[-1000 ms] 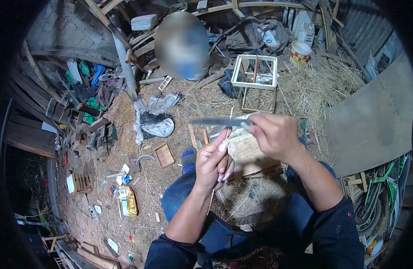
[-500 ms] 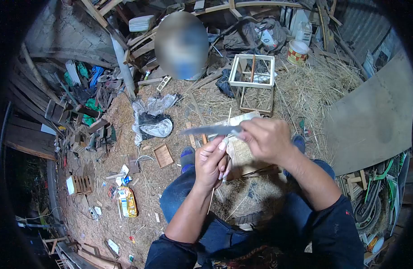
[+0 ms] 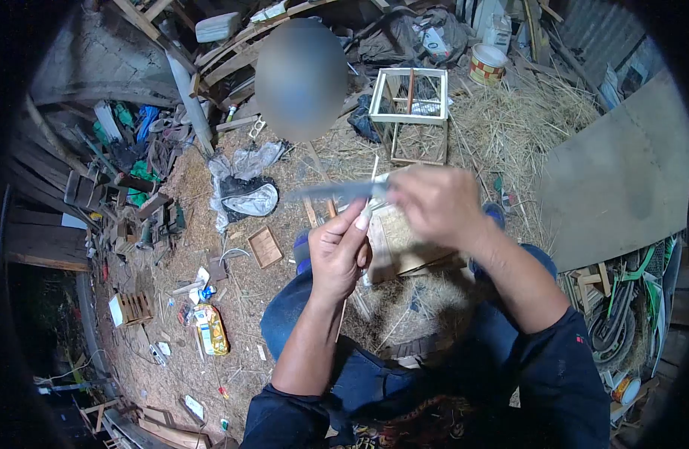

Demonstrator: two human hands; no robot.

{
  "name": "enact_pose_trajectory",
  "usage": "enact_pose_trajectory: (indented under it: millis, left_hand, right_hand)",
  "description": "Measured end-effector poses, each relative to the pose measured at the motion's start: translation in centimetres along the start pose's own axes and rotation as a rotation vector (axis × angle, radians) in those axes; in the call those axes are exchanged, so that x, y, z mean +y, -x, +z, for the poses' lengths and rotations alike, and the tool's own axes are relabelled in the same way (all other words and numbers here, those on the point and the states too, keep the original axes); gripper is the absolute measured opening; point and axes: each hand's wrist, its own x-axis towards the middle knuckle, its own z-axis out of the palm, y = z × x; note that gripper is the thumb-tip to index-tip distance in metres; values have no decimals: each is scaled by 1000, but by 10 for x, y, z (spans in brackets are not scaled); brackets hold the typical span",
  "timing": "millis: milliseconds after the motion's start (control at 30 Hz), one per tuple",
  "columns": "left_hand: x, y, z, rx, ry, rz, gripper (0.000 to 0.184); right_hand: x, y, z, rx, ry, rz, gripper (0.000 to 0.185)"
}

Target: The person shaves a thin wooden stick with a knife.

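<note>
A thin wooden stick stands nearly upright in my left hand, whose fingers are wrapped round it, with its lower end running down toward my lap. My right hand, smeared by motion, grips a knife by its handle. The knife's blade points left and crosses the stick just above my left thumb. Beneath my hands lies a light wooden board on the ground between my legs.
A wooden-framed cage stands ahead, with a bucket behind it to the right. Left of my legs are a small wooden tray and a yellow packet. A large flat sheet lies at the right; straw and wood scraps cover the ground.
The view has shifted, so the cage and bucket appear higher and farther left. My right hand and the knife have moved slightly against the stick; both hands keep their holds.
</note>
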Motion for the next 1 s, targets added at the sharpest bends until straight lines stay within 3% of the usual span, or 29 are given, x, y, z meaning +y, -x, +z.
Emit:
enact_pose_trajectory:
  millis: [33,200,300,333,433,567,667,733,800,833,933,1000]
  left_hand:
    - [1,2,1,10,-3,-4,38]
    - [-8,-2,-1,26,-96,35,37]
    - [-4,1,-1,-24,-42,26,38]
    - [-5,0,1,-26,-41,35,38]
    - [-9,-1,5,36,-147,68,36]
    - [-6,1,10,58,-181,35,37]
    - [-5,1,14,32,-227,12,38]
    - [-6,2,15,-26,-278,8,37]
    - [-8,0,13,-6,-288,-5,36]
    - [-10,-1,11,20,-298,-15,35]
    - [-22,-11,10,65,-108,9,40]
    - [-19,-12,14,87,-28,-62,35]
  right_hand:
    - [8,-2,1,21,12,86,27]
    - [8,0,1,19,6,1,29]
    - [19,-6,-6,-90,45,248,35]
    - [21,-5,-6,-85,48,241,35]
    - [18,-1,-8,-90,-471,581,46]
    - [9,0,-8,-212,-617,668,44]
    - [3,4,4,-104,-1099,676,27]
    - [2,1,5,-55,-1084,614,26]
    - [3,-1,-3,-140,-1107,836,28]
    - [5,1,2,-97,-1074,783,31]
    - [6,7,5,-113,-1324,909,34]
    - [0,8,19,-110,-1184,837,42]
